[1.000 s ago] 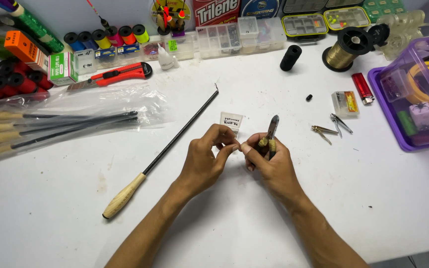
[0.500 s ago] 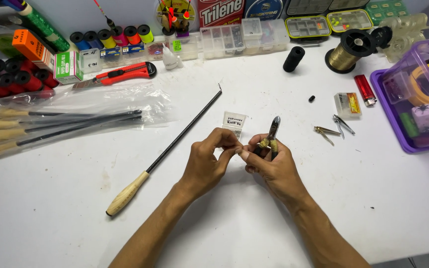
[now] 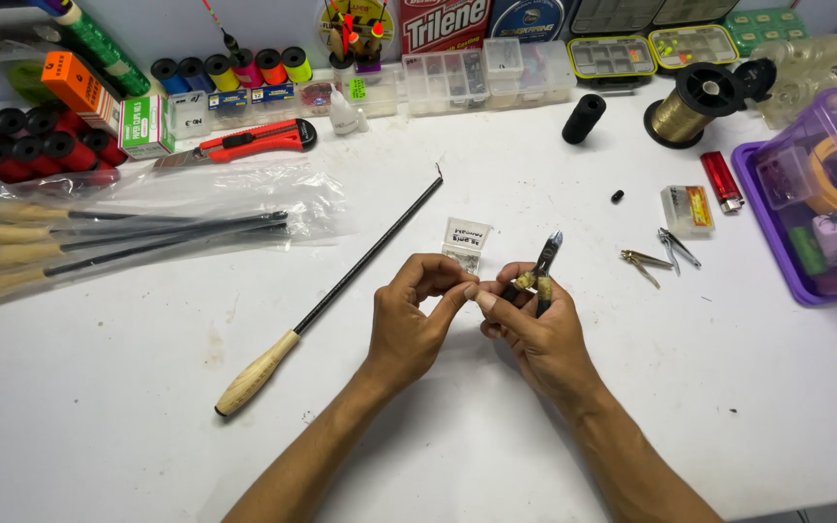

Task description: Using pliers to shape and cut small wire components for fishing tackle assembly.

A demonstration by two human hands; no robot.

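Note:
My right hand [image 3: 535, 329] grips small pliers [image 3: 544, 263] with tan handles, the jaws pointing up and away. My left hand [image 3: 417, 315] is pinched, fingertips meeting the right hand's fingertips over something too small to make out. Just beyond the hands a small clear packet [image 3: 464, 242] with a white label lies on the white table [image 3: 128, 407]. A thin black rod with a pale wooden handle [image 3: 336, 291] lies diagonally to the left of my left hand.
A clear bag of similar rods [image 3: 138, 232] lies at left. A red utility knife [image 3: 244, 142], thread spools [image 3: 230, 70], clear compartment boxes [image 3: 491, 73], a gold line spool [image 3: 685, 108], a red lighter [image 3: 725, 180], nail clippers [image 3: 661, 254] and a purple bin [image 3: 811, 194] ring the table.
Both hands stay pinched together with the pliers held; the view has shifted slightly, so everything sits a little lower and to the right.

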